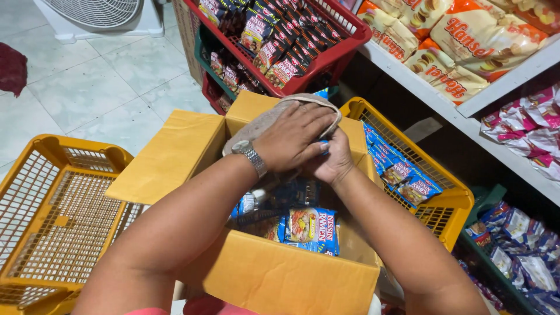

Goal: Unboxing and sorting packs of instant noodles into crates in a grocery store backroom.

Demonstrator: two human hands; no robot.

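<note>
Cardboard box (274, 274) of noodle packets (312, 226) sits open; above it the left hand (294, 140) lies flat on a beige cloth (256, 125). Right hand (332, 163), beneath the left, is curled shut, though its contents stay hidden. Yellow basket (449, 204) stands just beside the box.

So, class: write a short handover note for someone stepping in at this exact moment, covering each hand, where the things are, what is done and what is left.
Left hand: wears a wristwatch, presses a grey-brown cloth over the open cardboard box.
Right hand: beside the left, gripping something blue, mostly hidden.
Things: noodle packets lie in the box. The yellow basket on the right holds blue packets; the yellow basket on the left holds none.
Done: box flaps open.
Left: packets remain in the box.
</note>
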